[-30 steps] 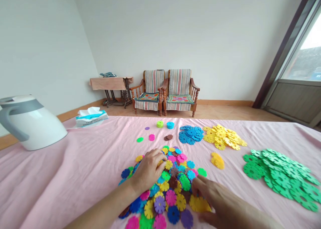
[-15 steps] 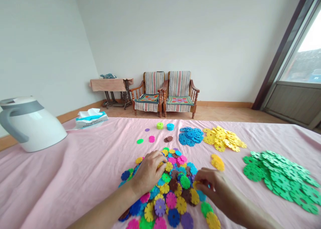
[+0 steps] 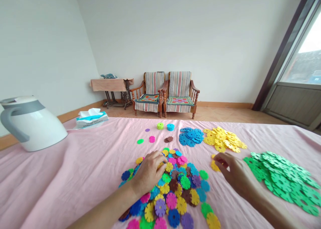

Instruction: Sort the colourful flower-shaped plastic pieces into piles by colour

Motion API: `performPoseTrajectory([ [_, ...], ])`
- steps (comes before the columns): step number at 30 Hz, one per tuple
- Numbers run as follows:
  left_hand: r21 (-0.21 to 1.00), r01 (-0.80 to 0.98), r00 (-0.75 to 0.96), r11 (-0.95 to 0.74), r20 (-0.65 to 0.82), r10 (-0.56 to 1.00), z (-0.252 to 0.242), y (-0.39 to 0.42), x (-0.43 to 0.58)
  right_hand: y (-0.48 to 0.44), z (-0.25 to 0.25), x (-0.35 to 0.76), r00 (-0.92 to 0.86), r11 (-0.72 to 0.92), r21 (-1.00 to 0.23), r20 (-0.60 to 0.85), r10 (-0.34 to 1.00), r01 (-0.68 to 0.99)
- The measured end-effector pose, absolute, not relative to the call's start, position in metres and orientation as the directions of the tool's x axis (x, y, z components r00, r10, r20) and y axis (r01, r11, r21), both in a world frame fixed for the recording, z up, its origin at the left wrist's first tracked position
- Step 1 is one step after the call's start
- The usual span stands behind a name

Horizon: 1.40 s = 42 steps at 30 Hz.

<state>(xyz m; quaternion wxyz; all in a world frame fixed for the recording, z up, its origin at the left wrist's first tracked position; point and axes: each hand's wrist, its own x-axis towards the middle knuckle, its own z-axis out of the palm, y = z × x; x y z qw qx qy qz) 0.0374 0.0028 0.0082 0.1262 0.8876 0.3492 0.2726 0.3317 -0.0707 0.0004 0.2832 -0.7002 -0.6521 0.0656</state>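
Observation:
My left hand (image 3: 150, 167) rests on a mixed pile of notched plastic discs (image 3: 172, 200) in yellow, pink, purple, blue, green and brown. Its fingers are curled, and a bit of yellow disc shows between the thumb and fingers. To the right of the pile, my right hand (image 3: 230, 167) is bent with its fingertips together at a few yellow discs (image 3: 215, 166) on the cloth. A yellow disc seems pinched there, mostly hidden by the fingers. Beyond it lie a blue disc heap (image 3: 190, 137) and a larger yellow disc heap (image 3: 223, 138).
A green disc heap (image 3: 283, 180) spreads at the right. Small stacks, lime (image 3: 159, 126) and light blue (image 3: 170, 127), stand near the far edge by brown discs (image 3: 169, 139) and a pink disc (image 3: 151, 139). A white jug (image 3: 42, 128) and tissue pack (image 3: 91, 119) are left.
My right hand has moved from the pile's right side, up and right to the few yellow discs, uncovering green, purple and blue discs. My left hand has stayed in place.

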Motion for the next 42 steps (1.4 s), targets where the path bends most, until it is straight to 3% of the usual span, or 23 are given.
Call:
performPoseTrajectory([
  [6,0.416,0.563,0.599,-0.715,0.391,0.699,0.009,0.002,0.039,-0.096,0.001,0.274,-0.170,0.254,-0.568,0.198,0.965,0.783],
  [13,0.413,0.566,0.604,-0.714,0.382,0.700,0.009,0.001,0.039,-0.103,-0.008,0.261,-0.219,0.246,-0.584,0.118,0.969,0.774],
  [21,0.416,0.565,0.596,-0.713,0.392,0.701,0.008,0.002,0.038,-0.099,0.018,0.260,-0.159,0.104,-0.659,-0.024,0.987,0.745],
  [26,0.421,0.556,0.604,-0.717,0.388,0.696,0.008,0.003,0.038,-0.076,0.002,0.310,0.055,0.062,-0.599,0.176,0.983,0.799],
  [31,0.421,0.558,0.600,-0.715,0.391,0.698,0.008,0.003,0.038,-0.063,-0.011,0.355,0.229,-0.094,-0.453,0.252,0.940,0.886],
  [34,0.416,0.556,0.600,-0.719,0.398,0.694,0.007,0.003,0.038,-0.065,-0.009,0.355,0.267,-0.114,-0.437,0.305,0.914,0.892],
  [42,0.411,0.560,0.600,-0.719,0.397,0.694,0.006,0.004,0.038,-0.089,-0.007,0.285,-0.116,0.203,-0.528,0.194,0.974,0.825],
])
